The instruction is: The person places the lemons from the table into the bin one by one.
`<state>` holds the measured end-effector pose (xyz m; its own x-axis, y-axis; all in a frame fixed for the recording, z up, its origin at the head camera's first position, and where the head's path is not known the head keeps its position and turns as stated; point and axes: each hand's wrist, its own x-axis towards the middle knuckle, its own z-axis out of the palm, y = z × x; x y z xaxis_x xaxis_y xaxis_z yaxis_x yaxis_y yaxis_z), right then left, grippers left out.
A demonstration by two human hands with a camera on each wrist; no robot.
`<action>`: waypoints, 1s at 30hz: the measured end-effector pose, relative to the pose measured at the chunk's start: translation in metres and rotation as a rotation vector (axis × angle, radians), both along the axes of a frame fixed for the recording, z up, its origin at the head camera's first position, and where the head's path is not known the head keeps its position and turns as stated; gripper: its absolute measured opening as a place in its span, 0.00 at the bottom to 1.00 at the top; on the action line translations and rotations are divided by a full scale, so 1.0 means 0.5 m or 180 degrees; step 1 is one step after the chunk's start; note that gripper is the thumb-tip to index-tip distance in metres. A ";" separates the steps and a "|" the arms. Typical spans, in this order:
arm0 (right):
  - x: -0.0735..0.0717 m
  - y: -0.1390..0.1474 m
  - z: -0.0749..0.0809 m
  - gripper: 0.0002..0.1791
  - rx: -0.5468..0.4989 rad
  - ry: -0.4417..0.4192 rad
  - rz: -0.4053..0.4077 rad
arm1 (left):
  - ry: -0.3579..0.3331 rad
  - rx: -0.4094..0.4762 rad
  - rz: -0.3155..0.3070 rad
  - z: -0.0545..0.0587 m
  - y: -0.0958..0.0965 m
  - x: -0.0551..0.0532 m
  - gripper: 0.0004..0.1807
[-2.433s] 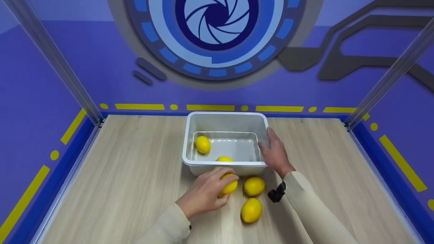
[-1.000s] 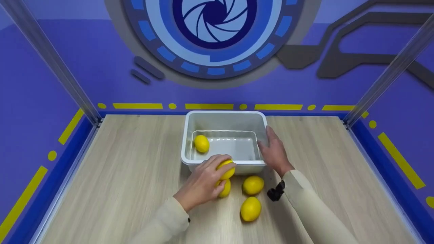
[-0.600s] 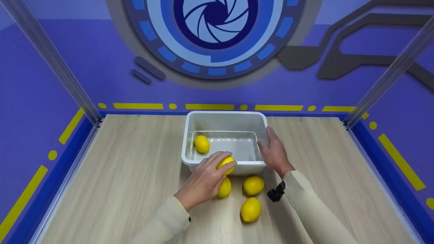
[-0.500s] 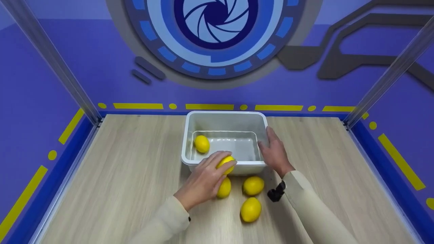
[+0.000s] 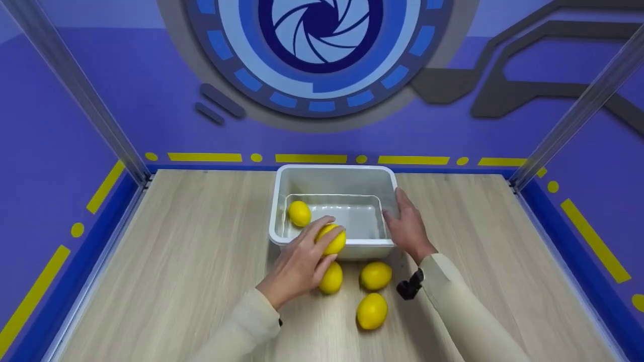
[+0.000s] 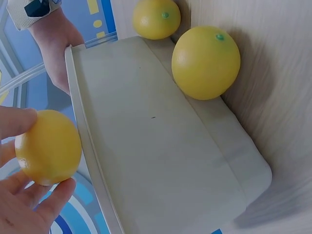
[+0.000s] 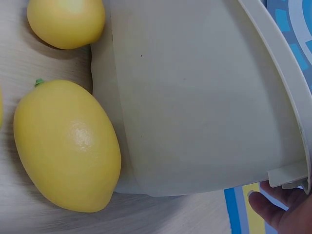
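My left hand [image 5: 299, 264] holds a yellow lemon [image 5: 333, 240] between thumb and fingers, at the front rim of a whitish plastic bin [image 5: 302, 170]. In the left wrist view, this lemon [image 6: 51, 146] is right beside the rim. My right hand [image 5: 408, 229] grips the bin's right rim, thumb over the inner side and fingers outside. One lemon [image 5: 300, 213] lies inside the bin at left. On the table in front are a lemon [image 5: 331, 279] partly under my left hand, another lemon [image 5: 376, 275] by the bin, and a nearer lemon [image 5: 372, 311].
The bin stands near the back of a light wood table [image 5: 201, 241]. Behind it rises a purple patterned wall [image 5: 151, 100], with side panels and metal corner posts [image 5: 573, 108] left and right.
My left hand has raised its lemon and moved it slightly left to the rim. The table lemon beneath came into view; one inside the front wall is no longer visible. My right hand stays put.
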<state>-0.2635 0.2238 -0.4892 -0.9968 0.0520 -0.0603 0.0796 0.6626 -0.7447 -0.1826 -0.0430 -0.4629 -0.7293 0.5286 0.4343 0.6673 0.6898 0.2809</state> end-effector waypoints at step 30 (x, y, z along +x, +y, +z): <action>0.005 -0.003 0.004 0.39 -0.0054 -0.0042 -0.0050 | 0.0088 -0.0160 0.0045 0.010 0.012 -0.009 0.24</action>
<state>-0.2609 0.2225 -0.4875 -0.9950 0.0664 -0.0744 0.0997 0.6484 -0.7547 -0.1870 -0.0372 -0.4581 -0.7250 0.5401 0.4275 0.6644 0.7120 0.2271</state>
